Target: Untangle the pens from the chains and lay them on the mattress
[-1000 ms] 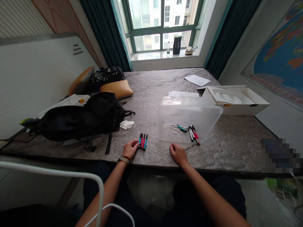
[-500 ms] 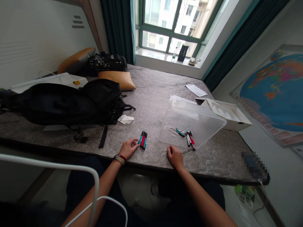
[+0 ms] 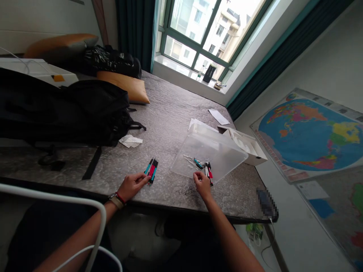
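Note:
Several mechanical pencils (image 3: 152,170), teal and red with black ends, lie side by side on the mattress. My left hand (image 3: 132,186) rests at their lower left, fingers stretched out, fingertips touching the pencils' lower ends. It wears a red band and a watch-like strap. My right hand (image 3: 203,186) is at the near edge of a clear plastic box (image 3: 227,149), which is tipped over. Its fingers are loosely curled, with nothing visible in them. Just beyond it lie white, black and red pens (image 3: 209,172). A teal pen (image 3: 198,163) lies among thin pale sticks at the box's opening.
A black backpack (image 3: 93,109) lies on the left, with a crumpled tissue (image 3: 131,141) beside it. An open white box (image 3: 256,153) stands behind the plastic box. A white tube (image 3: 56,193) crosses the lower left. A blurred-out device (image 3: 266,203) lies at the right corner.
The view has turned and shifted right. My right hand has moved up to the pens by the plastic box. My left hand stays at the pencils, fingertips now over their lower ends.

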`<state>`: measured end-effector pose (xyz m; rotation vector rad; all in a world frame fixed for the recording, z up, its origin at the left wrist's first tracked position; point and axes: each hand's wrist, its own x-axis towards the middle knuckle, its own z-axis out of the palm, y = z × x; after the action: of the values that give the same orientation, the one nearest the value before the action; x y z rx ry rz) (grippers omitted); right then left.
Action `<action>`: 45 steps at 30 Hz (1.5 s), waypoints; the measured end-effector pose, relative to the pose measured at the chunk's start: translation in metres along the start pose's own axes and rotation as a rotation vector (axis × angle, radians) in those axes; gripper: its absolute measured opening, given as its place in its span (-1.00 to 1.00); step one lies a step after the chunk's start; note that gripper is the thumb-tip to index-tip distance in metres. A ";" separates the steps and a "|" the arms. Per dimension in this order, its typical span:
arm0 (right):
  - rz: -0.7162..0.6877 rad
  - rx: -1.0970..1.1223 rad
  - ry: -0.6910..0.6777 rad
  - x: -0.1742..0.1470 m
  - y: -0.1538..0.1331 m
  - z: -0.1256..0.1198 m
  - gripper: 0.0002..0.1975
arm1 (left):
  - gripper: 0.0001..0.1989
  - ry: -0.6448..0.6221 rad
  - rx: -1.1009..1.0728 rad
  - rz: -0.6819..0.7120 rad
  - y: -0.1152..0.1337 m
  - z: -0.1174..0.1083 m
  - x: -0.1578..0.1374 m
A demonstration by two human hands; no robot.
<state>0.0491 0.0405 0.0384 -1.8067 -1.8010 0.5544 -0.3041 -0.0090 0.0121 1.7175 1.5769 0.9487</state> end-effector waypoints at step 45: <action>-0.273 0.168 -0.257 -0.057 -0.005 0.037 -0.75 | -0.72 -0.095 0.098 0.260 0.037 0.064 -0.024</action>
<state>0.0204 -0.0141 0.0090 -1.4001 -2.0599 0.8302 -0.2310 -0.0346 0.0051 2.0425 1.3820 0.9096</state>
